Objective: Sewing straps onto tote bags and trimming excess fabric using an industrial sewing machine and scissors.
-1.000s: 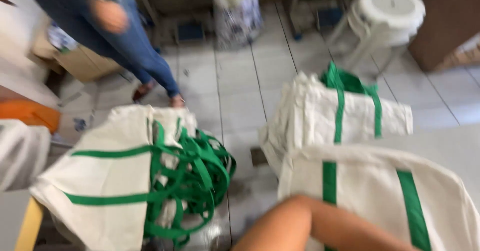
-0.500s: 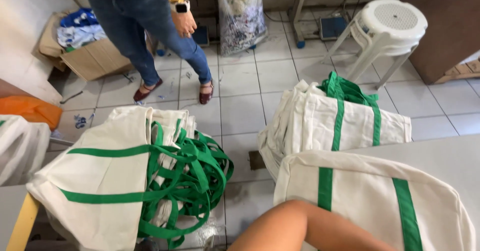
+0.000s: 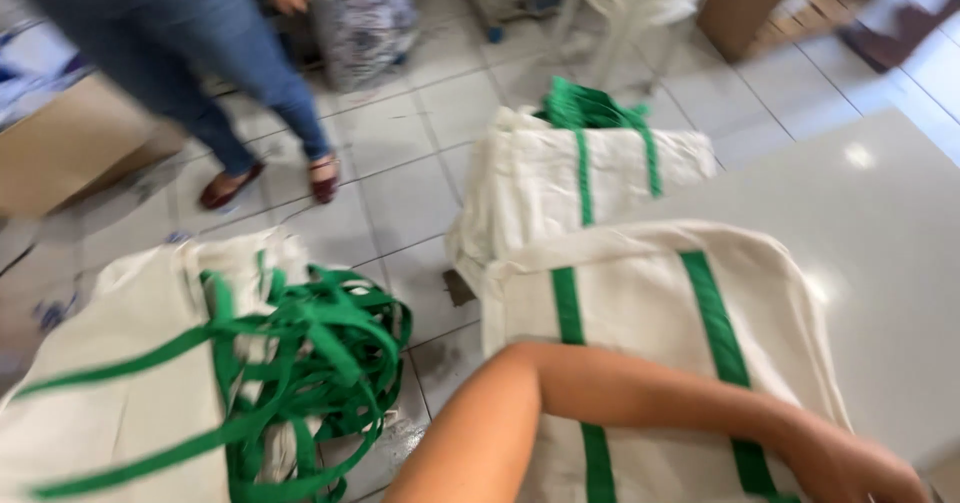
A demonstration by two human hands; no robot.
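Cream tote bag point(image 3: 640, 293), hand point(image 3: 850, 468) resting on it

Looks like small sewing workshop / bag-making spot: stacks of cream tote bags point(image 3: 585, 178) with green straps point(image 3: 310, 363) piled around, tiled floor point(image 3: 400, 193), cardboard box point(image 3: 70, 143), white tabletop point(image 3: 880, 263).

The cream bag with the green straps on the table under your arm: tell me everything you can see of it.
The cream bag is a flat tote of canvas-like cloth with two green straps running lengthwise down its face. It lies flat on the pale table, its far edge overhanging the table's edge toward the floor. A bare forearm crosses its near part, and the hand rests at its near right corner; whether the hand has a grip on the cloth cannot be told. The bag looks empty and slightly wrinkled.
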